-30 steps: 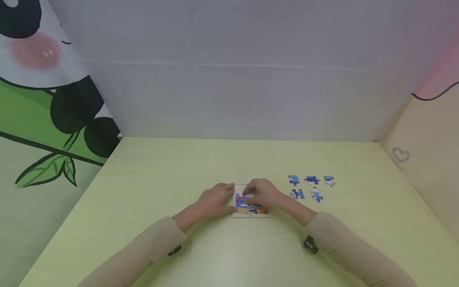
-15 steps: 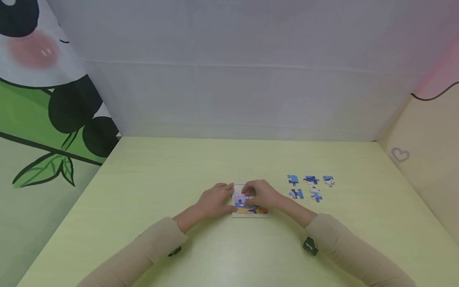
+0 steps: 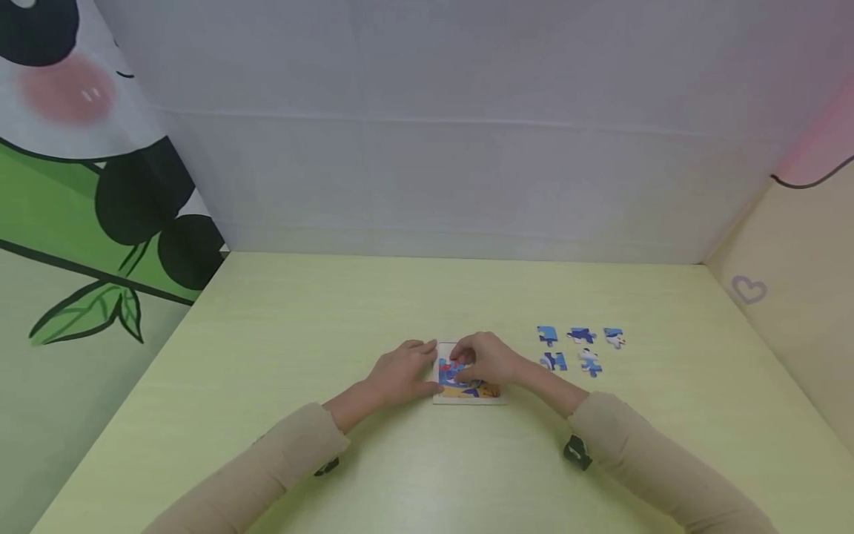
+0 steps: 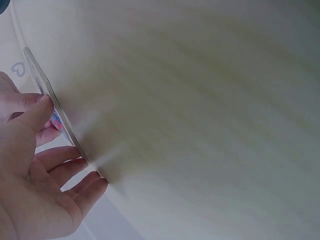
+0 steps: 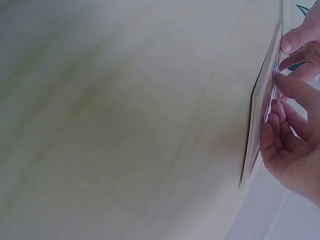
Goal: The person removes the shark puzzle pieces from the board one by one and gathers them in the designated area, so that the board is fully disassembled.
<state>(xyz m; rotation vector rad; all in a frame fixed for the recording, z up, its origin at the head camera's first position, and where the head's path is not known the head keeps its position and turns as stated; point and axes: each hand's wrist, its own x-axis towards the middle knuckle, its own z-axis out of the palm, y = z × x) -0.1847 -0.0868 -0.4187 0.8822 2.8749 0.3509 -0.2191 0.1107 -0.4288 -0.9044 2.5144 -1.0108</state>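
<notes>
A small jigsaw board (image 3: 470, 390) lies on the pale green table (image 3: 427, 460), partly filled with blue, red and orange picture. My left hand (image 3: 402, 371) rests against its left edge with straight fingers; in the left wrist view the left hand (image 4: 37, 165) has its thumb on the board's rim (image 4: 56, 114). My right hand (image 3: 489, 358) curls over the board's upper part, its fingertips pinching a red and blue puzzle piece (image 3: 452, 368) down onto it. In the right wrist view the right hand (image 5: 292, 145) has curled fingers touching the board (image 5: 262, 115).
Several loose blue and white puzzle pieces (image 3: 579, 347) lie in two rows to the right of the board. White walls enclose the table at the back, a panda picture (image 3: 80, 185) stands on the left and a beige wall (image 3: 787, 297) on the right.
Both hands stay at the board. The piece under my right fingertips shifts slightly on the upper left of the board.
</notes>
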